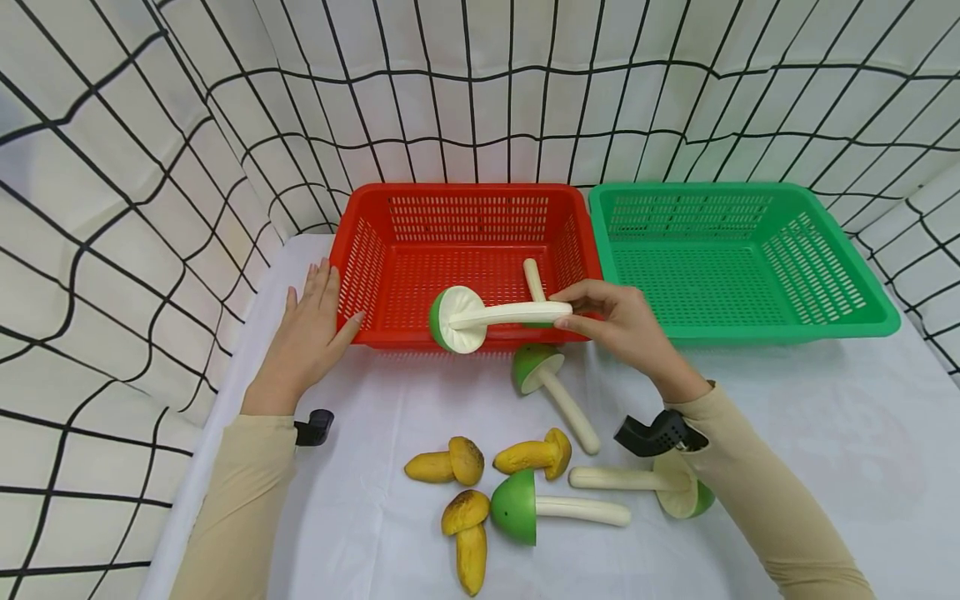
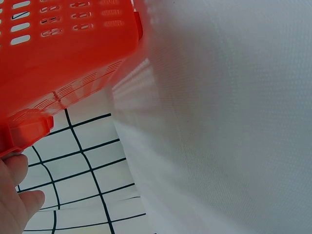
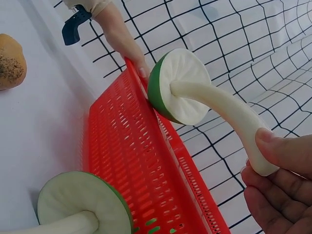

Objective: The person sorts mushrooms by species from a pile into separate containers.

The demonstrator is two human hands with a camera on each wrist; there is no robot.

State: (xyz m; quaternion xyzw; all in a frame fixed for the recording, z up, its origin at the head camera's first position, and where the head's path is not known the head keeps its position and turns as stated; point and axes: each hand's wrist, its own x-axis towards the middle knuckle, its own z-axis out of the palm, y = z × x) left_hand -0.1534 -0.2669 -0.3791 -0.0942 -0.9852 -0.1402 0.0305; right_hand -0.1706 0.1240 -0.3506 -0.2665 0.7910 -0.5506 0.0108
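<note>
My right hand (image 1: pixel 564 310) pinches the end of the white stem of a green-capped toy mushroom (image 1: pixel 480 317), held level over the front rim of the red basket (image 1: pixel 457 190). The right wrist view shows thumb and fingers (image 3: pixel 278 180) round that stem, with the cap (image 3: pixel 183 87) just above the rim (image 3: pixel 141 165). Another white stem (image 1: pixel 533 279) lies inside the red basket, its cap hidden. My left hand (image 1: pixel 318 300) rests flat against the basket's front left corner, fingers straight. Its fingertips (image 2: pixel 14 195) show beside the corner (image 2: pixel 29 126).
An empty green basket (image 1: pixel 742 190) stands right of the red one. On the white cloth (image 1: pixel 810 433) lie green mushrooms (image 1: pixel 551 387) (image 1: pixel 540 507) (image 1: pixel 660 487) and three yellow ones (image 1: pixel 446 462) (image 1: pixel 536 454) (image 1: pixel 468 533). Checked cloth walls surround the table.
</note>
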